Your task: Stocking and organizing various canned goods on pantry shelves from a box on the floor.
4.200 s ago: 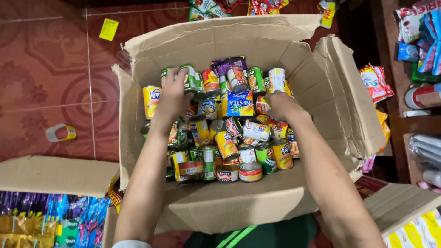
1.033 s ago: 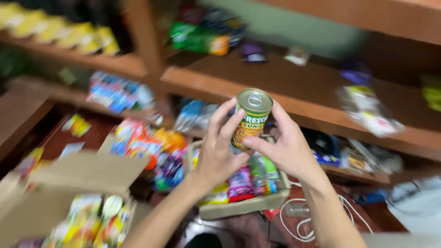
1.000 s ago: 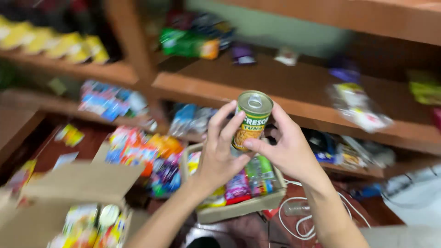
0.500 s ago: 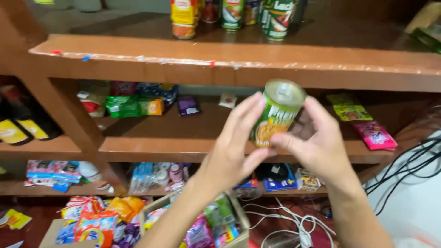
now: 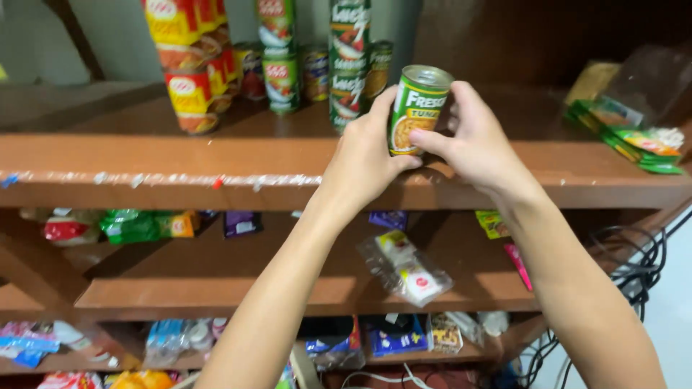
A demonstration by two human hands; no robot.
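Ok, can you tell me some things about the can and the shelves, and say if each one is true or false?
1. Both hands hold the green can. True: the left hand and right hand each have a grip on it.
2. The can lies on its side. False: it is upright.
3. Other cans stand stacked on the top shelf. True.
4. The lower shelf is full of cans. False: it holds packets.
5. Cables hang at the right. True.
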